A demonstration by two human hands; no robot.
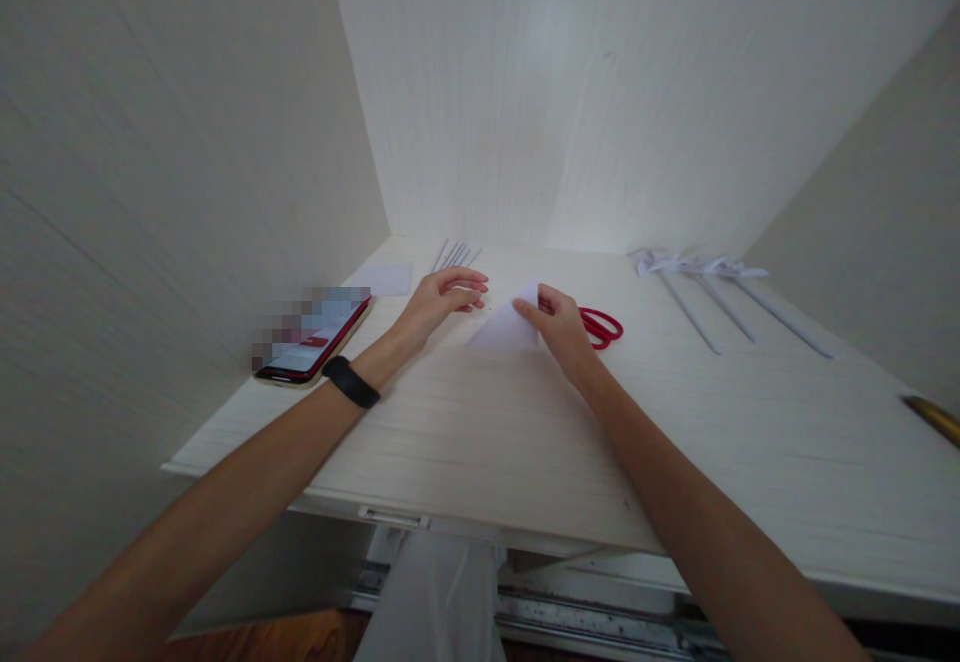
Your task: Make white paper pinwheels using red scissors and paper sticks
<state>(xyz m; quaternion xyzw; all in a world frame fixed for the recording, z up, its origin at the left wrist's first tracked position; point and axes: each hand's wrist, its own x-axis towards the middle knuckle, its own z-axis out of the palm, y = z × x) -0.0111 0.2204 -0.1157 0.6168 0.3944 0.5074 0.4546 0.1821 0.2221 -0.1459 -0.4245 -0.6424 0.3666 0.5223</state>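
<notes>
Two hands (442,297) (559,327) | paper sheet (504,330): white, flat, triangular, pinched at corner

Home setting, most likely a desk nook in a living room or bedroom. Shown by the whitewashed wood-grain desk (465,442) enclosed on three sides by matching pale panels (600,92). Left of desk centre: a red-cased phone (315,342). Near the centre: red-handled scissors (604,327). Toward the rear right corner: folded white paper pieces (720,292). Below the front edge: a metal drawer rail (585,622) and warm wooden flooring (277,642).
</notes>
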